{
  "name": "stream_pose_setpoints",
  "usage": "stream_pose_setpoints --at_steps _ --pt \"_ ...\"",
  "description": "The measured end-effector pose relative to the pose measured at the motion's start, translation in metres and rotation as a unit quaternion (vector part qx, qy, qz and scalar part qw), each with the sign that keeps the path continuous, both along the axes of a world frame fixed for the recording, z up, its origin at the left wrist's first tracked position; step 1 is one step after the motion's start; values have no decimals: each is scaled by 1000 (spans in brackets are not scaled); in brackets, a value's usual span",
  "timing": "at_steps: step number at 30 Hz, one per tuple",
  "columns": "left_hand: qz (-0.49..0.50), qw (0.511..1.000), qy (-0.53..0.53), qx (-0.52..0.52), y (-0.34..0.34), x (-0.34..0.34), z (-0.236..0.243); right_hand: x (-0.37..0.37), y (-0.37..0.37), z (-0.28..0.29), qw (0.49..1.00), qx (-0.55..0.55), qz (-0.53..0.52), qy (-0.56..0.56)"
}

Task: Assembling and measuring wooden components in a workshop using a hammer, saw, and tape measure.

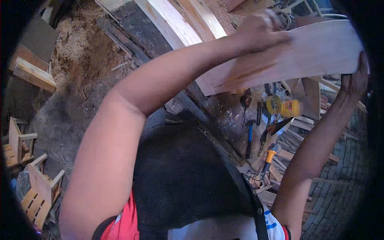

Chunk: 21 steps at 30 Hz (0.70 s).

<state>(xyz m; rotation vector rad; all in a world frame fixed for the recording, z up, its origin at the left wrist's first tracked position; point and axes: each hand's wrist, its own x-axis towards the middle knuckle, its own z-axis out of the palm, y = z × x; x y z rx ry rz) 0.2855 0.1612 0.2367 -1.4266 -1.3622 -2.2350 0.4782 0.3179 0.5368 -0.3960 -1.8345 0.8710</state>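
Note:
A wide pale wooden board with a brown streak is held up across the upper right, slanting over the workbench. My left hand is closed at its upper edge, the thumb lying against the broad face. Blur softens those fingers, and some are hidden. At the board's far right end, my right hand grips the edge with curled fingers. Below the board, a yellow container, a blue-handled hammer, a handsaw and a yellow-and-black power tool lie on the bench.
Two long pale planks stretch across the top of the bench. Sawdust covers the floor at upper left, near a wood block. Small slatted wooden frames stand at lower left. Wood offcuts pile up at right, beside brick paving.

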Motion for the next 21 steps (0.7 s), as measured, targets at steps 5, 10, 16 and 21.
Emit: stream_pose_setpoints --at_steps 5,10,16,21 --pt "28 929 -133 -343 -93 -1 -174 -20 6 -7 996 -87 -28 0" --pt "-93 886 -171 -420 -178 50 -276 -33 31 -7 974 -222 37 15" --pt "-244 787 -34 -566 -191 78 -299 -28 72 -9 977 -209 38 4" --pt "-206 863 -95 -452 -183 71 -296 -28 68 -13 981 -195 10 0"
